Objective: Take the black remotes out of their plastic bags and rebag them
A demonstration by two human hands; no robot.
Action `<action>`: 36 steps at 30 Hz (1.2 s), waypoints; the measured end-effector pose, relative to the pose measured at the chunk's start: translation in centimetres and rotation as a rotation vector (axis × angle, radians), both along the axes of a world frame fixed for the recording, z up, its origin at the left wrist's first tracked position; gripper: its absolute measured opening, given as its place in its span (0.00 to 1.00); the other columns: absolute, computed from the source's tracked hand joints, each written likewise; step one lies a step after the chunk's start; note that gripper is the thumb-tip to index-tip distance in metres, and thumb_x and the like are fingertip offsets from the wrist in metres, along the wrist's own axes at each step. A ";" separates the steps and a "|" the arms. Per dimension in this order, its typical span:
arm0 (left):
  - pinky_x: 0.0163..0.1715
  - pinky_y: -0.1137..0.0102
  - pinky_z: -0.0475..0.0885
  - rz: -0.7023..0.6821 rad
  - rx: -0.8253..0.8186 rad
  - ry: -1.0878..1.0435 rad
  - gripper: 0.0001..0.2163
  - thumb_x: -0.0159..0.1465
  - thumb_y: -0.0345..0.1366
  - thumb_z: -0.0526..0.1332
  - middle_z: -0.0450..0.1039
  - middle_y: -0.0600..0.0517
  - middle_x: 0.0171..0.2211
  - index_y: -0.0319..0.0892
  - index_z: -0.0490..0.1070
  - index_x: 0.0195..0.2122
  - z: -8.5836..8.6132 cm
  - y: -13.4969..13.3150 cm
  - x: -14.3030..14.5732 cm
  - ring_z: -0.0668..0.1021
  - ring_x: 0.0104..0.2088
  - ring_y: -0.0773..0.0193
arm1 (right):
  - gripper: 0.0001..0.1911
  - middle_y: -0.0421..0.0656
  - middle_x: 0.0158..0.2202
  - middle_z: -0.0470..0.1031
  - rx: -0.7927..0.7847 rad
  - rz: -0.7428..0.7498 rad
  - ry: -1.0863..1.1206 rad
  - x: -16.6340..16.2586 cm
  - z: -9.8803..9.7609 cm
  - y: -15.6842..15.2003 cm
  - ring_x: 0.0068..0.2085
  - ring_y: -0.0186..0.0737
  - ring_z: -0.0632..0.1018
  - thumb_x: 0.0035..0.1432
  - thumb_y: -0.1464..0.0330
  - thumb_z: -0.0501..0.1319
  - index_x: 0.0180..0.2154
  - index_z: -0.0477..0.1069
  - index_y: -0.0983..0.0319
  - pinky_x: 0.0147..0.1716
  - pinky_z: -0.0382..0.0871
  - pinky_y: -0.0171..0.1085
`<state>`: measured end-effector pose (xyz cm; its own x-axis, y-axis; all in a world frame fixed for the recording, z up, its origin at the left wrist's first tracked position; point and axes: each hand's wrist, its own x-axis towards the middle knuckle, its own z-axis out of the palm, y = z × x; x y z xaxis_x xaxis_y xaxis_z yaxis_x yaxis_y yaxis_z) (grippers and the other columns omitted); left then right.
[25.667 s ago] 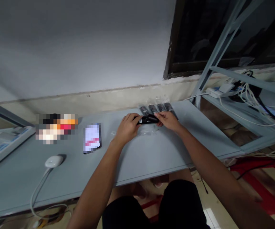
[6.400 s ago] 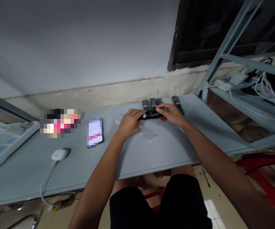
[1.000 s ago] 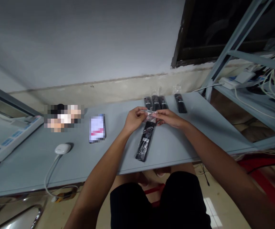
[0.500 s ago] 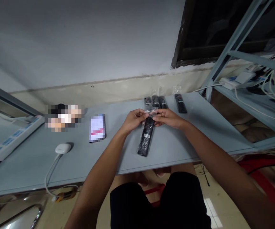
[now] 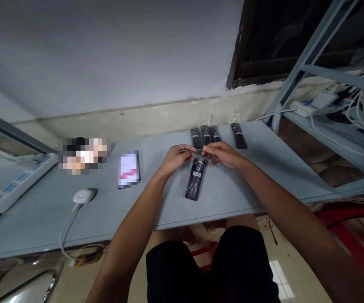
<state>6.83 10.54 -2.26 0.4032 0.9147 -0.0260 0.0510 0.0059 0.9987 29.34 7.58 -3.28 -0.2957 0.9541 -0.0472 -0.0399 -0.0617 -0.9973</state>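
Note:
A black remote control (image 5: 195, 182) in a clear plastic bag lies slanted on the grey-blue table (image 5: 232, 189), a white label on its face. At its far end, my left hand (image 5: 178, 159) pinches the left side of the bag's open-looking top (image 5: 200, 154). My right hand (image 5: 222, 154) pinches the same plastic from the right, thumb and forefinger closed. Just beyond my fingers lie three more bagged remotes (image 5: 205, 135) side by side. Another bagged remote (image 5: 239, 136) rests apart from them, farther right.
To the left lie a phone (image 5: 128, 169) with a blurred screen and a white earbud case (image 5: 83, 196) with a cable. A power strip (image 5: 22, 183) runs along the left edge. Cables and another power strip (image 5: 303, 109) sit on the right shelf. A wall stands behind.
The bagged remote has shifted slightly away from me, and its bag top is now folded lower between my fingers. My right hand has moved a little left, closer to my left hand.

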 end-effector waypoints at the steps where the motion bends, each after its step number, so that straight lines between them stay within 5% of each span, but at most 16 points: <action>1: 0.41 0.69 0.72 -0.003 -0.014 -0.012 0.09 0.54 0.33 0.67 0.77 0.52 0.30 0.38 0.82 0.36 0.0 0.0 0.0 0.76 0.31 0.67 | 0.23 0.45 0.34 0.80 0.024 -0.012 -0.032 -0.2 0.0 -0.1 0.33 0.37 0.79 0.50 0.49 0.76 0.33 0.80 0.62 0.26 0.78 0.33; 6: 0.44 0.67 0.72 0.004 -0.021 0.004 0.15 0.56 0.42 0.73 0.81 0.47 0.35 0.36 0.82 0.39 0.0 -0.2 -0.1 0.78 0.35 0.64 | 0.23 0.41 0.35 0.78 0.051 -0.007 -0.064 -0.6 -0.5 0.0 0.37 0.38 0.81 0.45 0.58 0.81 0.35 0.73 0.60 0.31 0.82 0.35; 14: 0.38 0.69 0.72 0.056 0.096 0.116 0.18 0.57 0.40 0.74 0.79 0.47 0.39 0.37 0.77 0.46 -0.6 -0.2 0.3 0.78 0.33 0.66 | 0.24 0.41 0.36 0.78 0.075 0.019 -0.065 0.1 -1.1 0.4 0.37 0.40 0.81 0.47 0.63 0.79 0.42 0.72 0.59 0.33 0.81 0.39; 21: 0.37 0.69 0.74 0.063 0.157 0.130 0.08 0.63 0.38 0.65 0.77 0.48 0.40 0.40 0.74 0.39 -0.6 0.2 0.2 0.77 0.36 0.65 | 0.24 0.43 0.39 0.82 0.201 -0.382 -0.172 6.3 -0.6 3.7 0.37 0.40 0.82 0.50 0.65 0.73 0.51 0.78 0.61 0.44 0.81 0.44; 26: 0.35 0.70 0.71 -0.007 0.201 0.205 0.09 0.65 0.40 0.63 0.78 0.48 0.41 0.41 0.75 0.40 -0.6 -0.3 0.2 0.77 0.37 0.64 | 0.18 0.46 0.43 0.85 0.323 -0.605 -0.544 10.6 -0.3 8.1 0.48 0.50 0.84 0.50 0.69 0.72 0.45 0.83 0.61 0.58 0.74 0.53; 29: 0.36 0.70 0.70 -0.061 0.242 0.242 0.09 0.65 0.41 0.63 0.79 0.47 0.43 0.41 0.76 0.41 -0.8 -0.5 0.3 0.77 0.37 0.64 | 0.11 0.48 0.43 0.86 0.323 -0.627 -0.793 11.3 -0.7 10.3 0.48 0.52 0.84 0.52 0.68 0.72 0.40 0.84 0.62 0.57 0.74 0.53; 36: 0.40 0.68 0.71 -0.096 0.314 0.312 0.11 0.67 0.43 0.61 0.80 0.48 0.39 0.40 0.77 0.41 -1.1 -0.6 0.4 0.77 0.37 0.63 | 0.11 0.60 0.51 0.80 0.500 -0.494 -1.232 10.4 -1.5 11.6 0.60 0.57 0.75 0.63 0.71 0.63 0.41 0.84 0.68 0.65 0.66 0.52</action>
